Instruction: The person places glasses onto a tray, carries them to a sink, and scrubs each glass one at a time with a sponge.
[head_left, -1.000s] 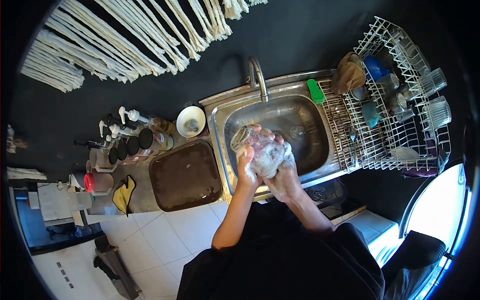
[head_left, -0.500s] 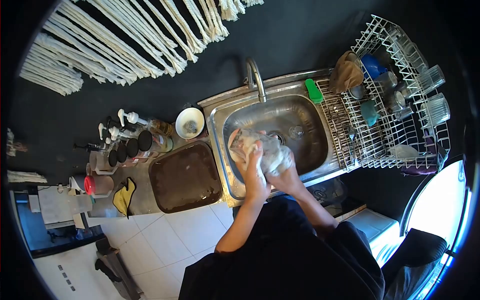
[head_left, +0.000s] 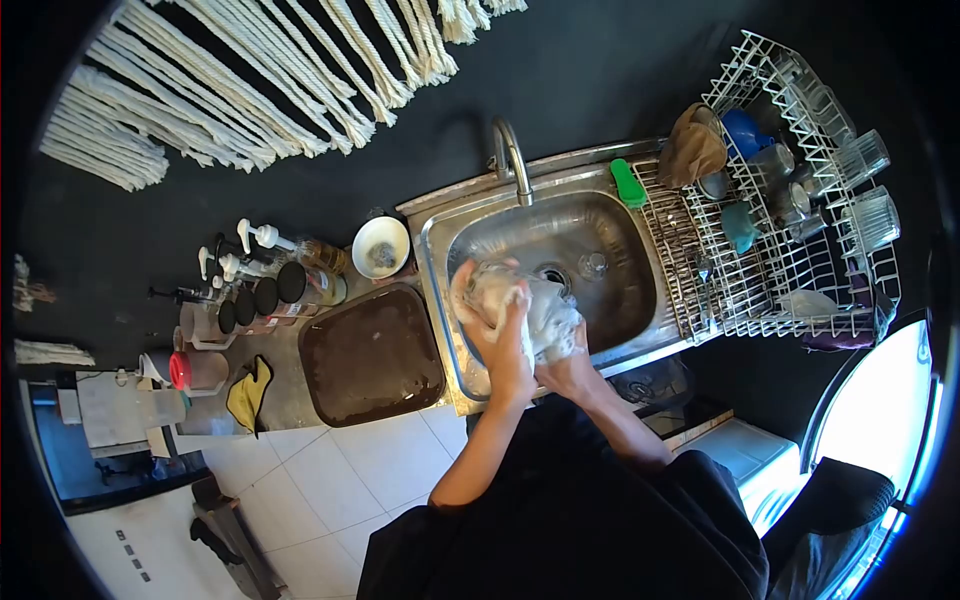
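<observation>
Over the sink (head_left: 640, 215), a see-through item covered in white suds (head_left: 548, 310) is held between both hands. Foam hides its exact kind; it looks like clear plastic or glass. My left hand (head_left: 503, 335) is closed around its left side, with suds over the thumb and fingers. On the lower right side my right hand (head_left: 568, 366) grips it, its fingers mostly hidden behind the foam. The faucet (head_left: 513, 160) stands behind the sink, and the drain (head_left: 553, 278) shows just past the item.
A brown tray (head_left: 370, 355) of dark liquid and a white bowl (head_left: 380, 247) stand left, with pump bottles (head_left: 265, 235), jars and a yellow cloth (head_left: 248, 397) beyond. Right are a green brush-like item (head_left: 628, 183) and a wire dish rack (head_left: 765, 285) with glasses.
The foamy item has turned and shifted slightly within my hands. My right hand has moved a little lower, and more of the drain shows.
</observation>
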